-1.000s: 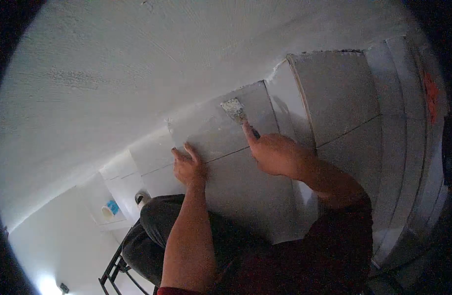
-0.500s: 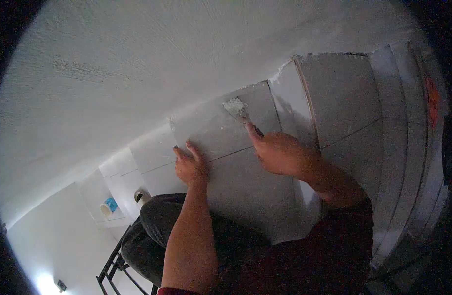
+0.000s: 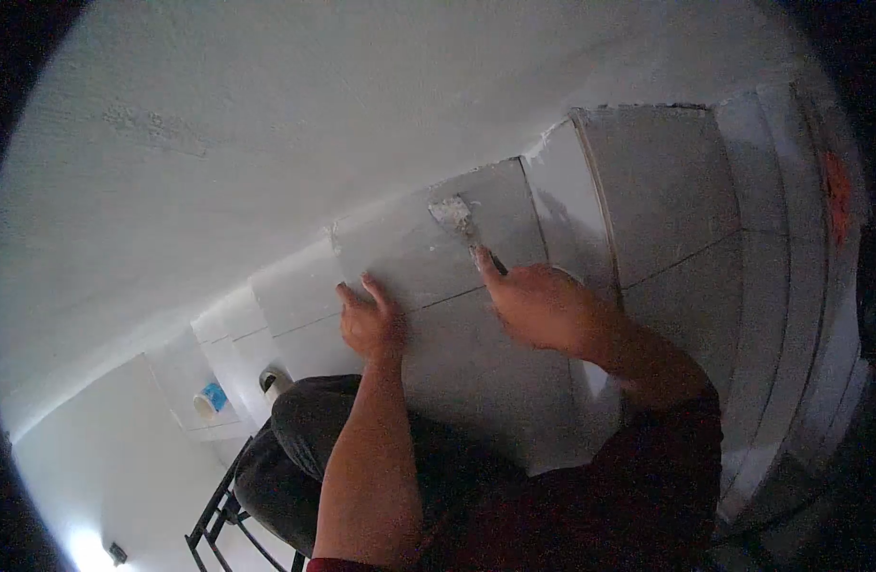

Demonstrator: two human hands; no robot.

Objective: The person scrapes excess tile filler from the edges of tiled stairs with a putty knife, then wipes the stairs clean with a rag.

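My right hand is closed round the handle of a putty knife, thumb along the top. Whitish material coats the blade, which lies over the grey tiled stair tread close to the wall. To its left, my left hand rests on the same tread, thumb and a finger stretched apart, holding nothing. A dark joint line runs across the tread between the two hands.
A pale plastered wall runs along the steps. Lower down stand a blue-and-white roll or cup and a pale cylinder beside my knee. Black railing is at lower left. Further stair steps rise on the right.
My right hand has shifted slightly down and left with the putty knife, and the blade is turned a little. My left hand stays in place.
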